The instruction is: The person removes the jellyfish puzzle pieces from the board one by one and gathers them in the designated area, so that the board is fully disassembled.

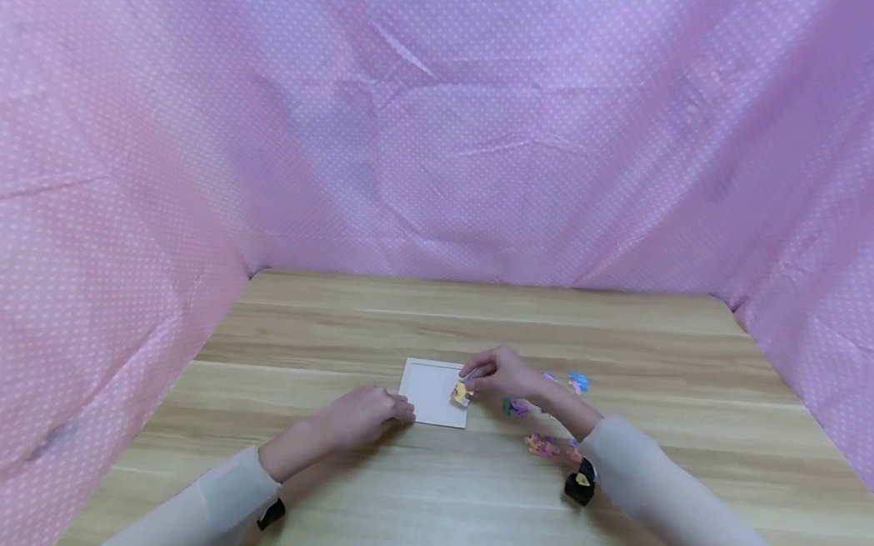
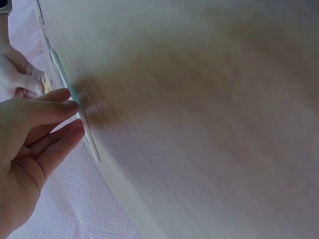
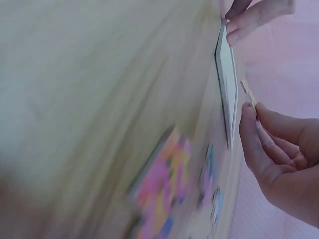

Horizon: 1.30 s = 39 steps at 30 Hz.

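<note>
A square white puzzle tray [image 1: 430, 394] with a raised rim lies flat on the table. My left hand [image 1: 368, 415] holds its near left edge, fingertips on the rim in the left wrist view. Over the tray's right side, my right hand [image 1: 502, 373] pinches a yellow jigsaw puzzle piece [image 1: 462, 393] between thumb and fingers. In the right wrist view that puzzle piece [image 3: 249, 93] is seen edge-on, apart from the tray [image 3: 227, 84]. More colourful puzzle pieces [image 1: 542, 445] lie to the right, some hidden under my right forearm.
The wood-grain table [image 1: 468, 509] stretches out on all sides of the tray. A pink dotted cloth [image 1: 473, 167] hangs behind the table and along both sides. Black wrist devices [image 1: 580, 482] hang below the sleeves.
</note>
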{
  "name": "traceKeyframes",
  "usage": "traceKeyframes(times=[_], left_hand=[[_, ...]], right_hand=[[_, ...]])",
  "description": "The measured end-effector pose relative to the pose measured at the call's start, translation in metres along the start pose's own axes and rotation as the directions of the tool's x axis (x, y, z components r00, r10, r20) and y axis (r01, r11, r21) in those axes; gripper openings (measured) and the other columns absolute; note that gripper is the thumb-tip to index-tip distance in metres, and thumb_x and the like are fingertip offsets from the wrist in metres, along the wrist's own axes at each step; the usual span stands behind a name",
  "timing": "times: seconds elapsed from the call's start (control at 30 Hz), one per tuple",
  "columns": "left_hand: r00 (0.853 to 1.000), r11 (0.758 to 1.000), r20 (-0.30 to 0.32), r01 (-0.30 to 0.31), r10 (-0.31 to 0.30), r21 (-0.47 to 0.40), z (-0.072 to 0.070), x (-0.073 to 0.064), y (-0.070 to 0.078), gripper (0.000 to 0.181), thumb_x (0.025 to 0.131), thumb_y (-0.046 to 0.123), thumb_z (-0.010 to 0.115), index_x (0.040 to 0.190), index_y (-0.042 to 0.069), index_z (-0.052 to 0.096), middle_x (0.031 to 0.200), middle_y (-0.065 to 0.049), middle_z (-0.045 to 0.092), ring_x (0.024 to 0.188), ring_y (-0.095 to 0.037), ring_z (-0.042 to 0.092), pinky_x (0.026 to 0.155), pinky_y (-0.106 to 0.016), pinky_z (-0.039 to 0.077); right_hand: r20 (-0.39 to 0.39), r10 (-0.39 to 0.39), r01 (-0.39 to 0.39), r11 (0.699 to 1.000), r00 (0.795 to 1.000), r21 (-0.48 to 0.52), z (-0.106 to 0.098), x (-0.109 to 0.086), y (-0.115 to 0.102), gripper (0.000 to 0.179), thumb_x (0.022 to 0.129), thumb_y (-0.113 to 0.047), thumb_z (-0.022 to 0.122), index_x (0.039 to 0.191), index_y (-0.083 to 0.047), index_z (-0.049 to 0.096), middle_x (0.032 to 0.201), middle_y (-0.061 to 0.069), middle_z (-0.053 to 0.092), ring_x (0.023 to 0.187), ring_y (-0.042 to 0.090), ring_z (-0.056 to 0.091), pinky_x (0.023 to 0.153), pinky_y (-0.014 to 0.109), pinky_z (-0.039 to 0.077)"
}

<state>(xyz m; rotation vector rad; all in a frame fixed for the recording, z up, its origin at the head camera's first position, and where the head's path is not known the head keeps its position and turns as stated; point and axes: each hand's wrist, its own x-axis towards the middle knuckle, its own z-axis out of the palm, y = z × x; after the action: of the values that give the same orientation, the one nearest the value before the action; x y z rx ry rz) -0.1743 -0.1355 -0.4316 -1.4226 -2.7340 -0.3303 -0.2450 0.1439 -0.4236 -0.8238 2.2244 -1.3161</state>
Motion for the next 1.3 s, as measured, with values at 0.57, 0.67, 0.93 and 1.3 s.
traceKeyframes(times=[0.57, 0.67, 0.93, 1.3], left_hand=[[0.999, 0.999, -0.034, -0.026, 0.025, -0.048, -0.002, -0.001, 0.002, 0.025, 0.094, -0.008, 0.062, 0.076, 0.009, 0.061, 0.068, 0.006, 0.046, 0.063, -0.004, 0.037, 0.057, -0.015, 0.038], [0.998, 0.998, -0.046, -0.039, 0.036, -0.059, -0.002, -0.001, 0.003, 0.026, 0.094, -0.008, 0.061, 0.074, 0.009, 0.061, 0.067, 0.007, 0.043, 0.062, -0.003, 0.035, 0.056, -0.015, 0.037], [0.999, 0.996, -0.027, -0.022, 0.02, -0.084, -0.003, 0.0, 0.003, 0.027, 0.096, -0.007, 0.059, 0.075, 0.009, 0.061, 0.067, 0.004, 0.048, 0.062, -0.003, 0.036, 0.056, -0.013, 0.036], [0.997, 0.994, -0.055, -0.058, 0.053, -0.091, 0.0, -0.001, 0.001, 0.028, 0.094, -0.01, 0.061, 0.073, 0.008, 0.057, 0.067, 0.001, 0.05, 0.062, -0.003, 0.036, 0.055, -0.015, 0.039]], right_hand=[[0.121, -0.024, 0.033, 0.997, 0.992, -0.065, -0.013, -0.047, 0.011, 0.009, 0.088, 0.001, 0.074, 0.096, 0.004, 0.073, 0.088, 0.009, 0.074, 0.081, 0.016, 0.071, 0.075, 0.025, 0.059], [0.14, -0.033, 0.047, 0.994, 0.99, -0.1, -0.011, -0.052, 0.012, 0.007, 0.088, 0.001, 0.075, 0.094, 0.002, 0.074, 0.085, 0.006, 0.073, 0.079, 0.014, 0.069, 0.072, 0.025, 0.058], [0.124, -0.078, 0.1, 0.978, 0.989, -0.185, -0.006, -0.058, 0.01, 0.004, 0.086, 0.002, 0.076, 0.091, 0.001, 0.075, 0.082, 0.005, 0.073, 0.075, 0.01, 0.066, 0.068, 0.024, 0.057], [0.119, -0.097, 0.122, 0.966, 0.988, -0.228, -0.007, -0.06, 0.012, 0.005, 0.085, 0.002, 0.077, 0.09, 0.001, 0.076, 0.083, 0.004, 0.073, 0.074, 0.008, 0.066, 0.068, 0.023, 0.057]])
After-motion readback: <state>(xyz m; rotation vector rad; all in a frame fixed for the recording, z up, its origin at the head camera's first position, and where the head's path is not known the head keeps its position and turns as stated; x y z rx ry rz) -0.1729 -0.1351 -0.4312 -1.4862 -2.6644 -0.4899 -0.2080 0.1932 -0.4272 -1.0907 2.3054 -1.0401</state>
